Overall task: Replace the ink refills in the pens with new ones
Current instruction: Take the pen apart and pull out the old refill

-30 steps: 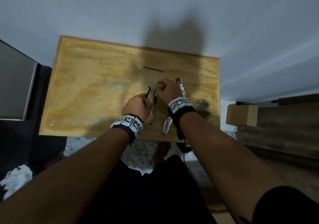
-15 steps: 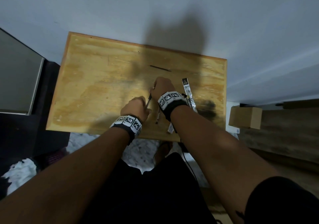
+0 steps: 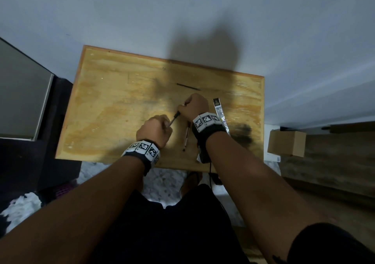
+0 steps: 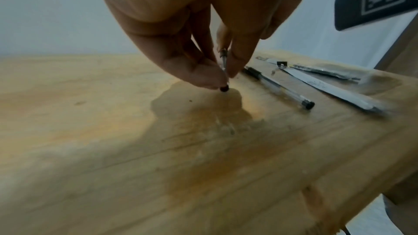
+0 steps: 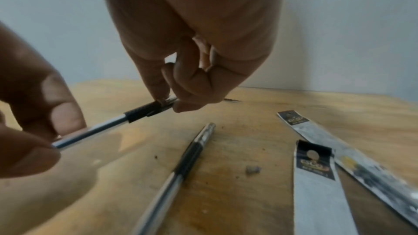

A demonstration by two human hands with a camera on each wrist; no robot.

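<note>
My left hand (image 3: 166,124) pinches the clear barrel of a pen (image 3: 175,118) just above the wooden table (image 3: 113,109). My right hand (image 3: 183,106) pinches the same pen's front end, beyond the black grip. In the right wrist view the right hand (image 5: 168,101) holds the pen (image 5: 140,112) at its tip, and the left hand's fingers (image 5: 34,131) grip the barrel. In the left wrist view the left hand (image 4: 224,76) holds the pen (image 4: 224,58) nearly upright. A second pen (image 3: 186,136) (image 5: 181,163) (image 4: 278,87) lies between my wrists. A thin dark refill (image 3: 188,86) lies farther back.
Two long refill packets (image 5: 314,185) (image 5: 343,151) lie right of the second pen; one packet (image 3: 220,113) shows beside my right wrist. A cardboard box (image 3: 286,142) stands off the table's right edge. A wall runs behind the table; its left half is bare wood.
My right hand has shifted left onto the front end of the pen that my left hand holds. The left hand has stayed in place.
</note>
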